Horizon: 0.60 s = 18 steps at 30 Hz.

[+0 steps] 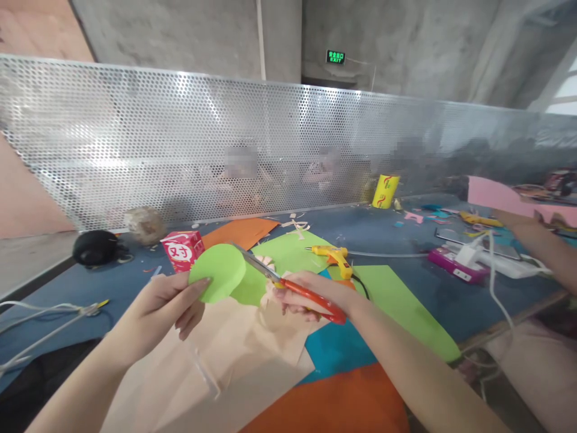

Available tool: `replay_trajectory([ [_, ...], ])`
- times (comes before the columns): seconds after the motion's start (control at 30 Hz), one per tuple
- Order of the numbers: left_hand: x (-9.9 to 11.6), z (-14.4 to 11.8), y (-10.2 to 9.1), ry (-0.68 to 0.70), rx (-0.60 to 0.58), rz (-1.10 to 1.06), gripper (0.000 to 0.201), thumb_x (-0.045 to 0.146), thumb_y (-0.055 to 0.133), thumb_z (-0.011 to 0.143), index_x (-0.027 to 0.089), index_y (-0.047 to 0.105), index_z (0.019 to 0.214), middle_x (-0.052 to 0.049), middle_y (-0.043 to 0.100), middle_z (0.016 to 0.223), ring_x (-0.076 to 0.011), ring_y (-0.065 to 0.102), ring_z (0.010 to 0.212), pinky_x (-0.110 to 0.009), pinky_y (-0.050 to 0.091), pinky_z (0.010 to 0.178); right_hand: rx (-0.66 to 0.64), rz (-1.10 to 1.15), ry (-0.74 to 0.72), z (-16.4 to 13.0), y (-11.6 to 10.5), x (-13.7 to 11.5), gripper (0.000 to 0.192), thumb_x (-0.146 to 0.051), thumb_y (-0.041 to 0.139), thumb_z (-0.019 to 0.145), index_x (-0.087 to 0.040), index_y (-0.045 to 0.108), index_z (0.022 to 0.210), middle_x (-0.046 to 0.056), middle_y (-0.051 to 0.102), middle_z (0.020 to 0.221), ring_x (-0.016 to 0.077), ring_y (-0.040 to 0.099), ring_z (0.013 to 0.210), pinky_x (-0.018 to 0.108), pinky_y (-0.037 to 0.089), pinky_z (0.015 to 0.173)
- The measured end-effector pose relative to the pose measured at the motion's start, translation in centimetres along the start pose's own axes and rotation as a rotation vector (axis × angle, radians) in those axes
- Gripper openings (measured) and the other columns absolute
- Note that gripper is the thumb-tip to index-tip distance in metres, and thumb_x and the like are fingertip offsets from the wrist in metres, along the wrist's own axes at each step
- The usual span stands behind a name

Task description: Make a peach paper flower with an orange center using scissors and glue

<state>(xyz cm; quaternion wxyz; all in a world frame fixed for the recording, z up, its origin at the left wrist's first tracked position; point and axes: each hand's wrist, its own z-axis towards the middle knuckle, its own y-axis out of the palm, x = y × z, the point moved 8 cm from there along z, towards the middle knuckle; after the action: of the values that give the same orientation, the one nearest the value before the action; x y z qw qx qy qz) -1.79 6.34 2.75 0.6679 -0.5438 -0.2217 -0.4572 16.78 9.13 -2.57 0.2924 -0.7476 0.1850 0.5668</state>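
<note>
Between thumb and fingers, my left hand pinches a rounded light-green sheet, perhaps felt or craft foam. My right hand is closed around the red handles of a pair of scissors. The blades point up and left, reaching the right edge of the green piece. Whether they are parted there I cannot tell. Beneath both hands lies a large beige sheet. Just beyond the scissors, a yellow glue gun rests on green sheets with a glue stick in its back.
A pink box, a black round object and a yellow roll stand along a perforated metal screen. Orange and blue sheets lie in front. A purple power strip with cables and another person's arm are at right.
</note>
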Motion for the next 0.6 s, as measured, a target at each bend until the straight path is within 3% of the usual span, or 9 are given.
replay_trajectory([
  [0.43, -0.3, -0.3, 0.5, -0.096, -0.041, 0.034, 0.037, 0.039, 0.046, 0.083, 0.020, 0.045, 0.051, 0.006, 0.046, 0.036, -0.0068, 0.042, 0.033, -0.021, 0.032, 0.040, -0.012, 0.003, -0.001, 0.0, 0.3, -0.2, 0.041, -0.056, 0.059, 0.075, -0.016, 0.050, 0.069, -0.007, 0.038, 0.054, 0.0021, 0.033, 0.037, 0.015, 0.027, 0.033],
  [0.6, -0.4, -0.3, 0.8, -0.113, -0.087, -0.008, 0.035, 0.040, 0.047, 0.082, 0.020, 0.048, 0.053, 0.005, 0.047, 0.036, -0.0068, 0.042, 0.032, -0.020, 0.031, 0.038, 0.009, -0.040, 0.042, -0.4, 0.1, -0.2, 0.043, -0.059, 0.057, 0.075, -0.017, 0.050, 0.068, -0.007, 0.035, 0.051, 0.0018, 0.031, 0.032, 0.016, 0.021, 0.029],
])
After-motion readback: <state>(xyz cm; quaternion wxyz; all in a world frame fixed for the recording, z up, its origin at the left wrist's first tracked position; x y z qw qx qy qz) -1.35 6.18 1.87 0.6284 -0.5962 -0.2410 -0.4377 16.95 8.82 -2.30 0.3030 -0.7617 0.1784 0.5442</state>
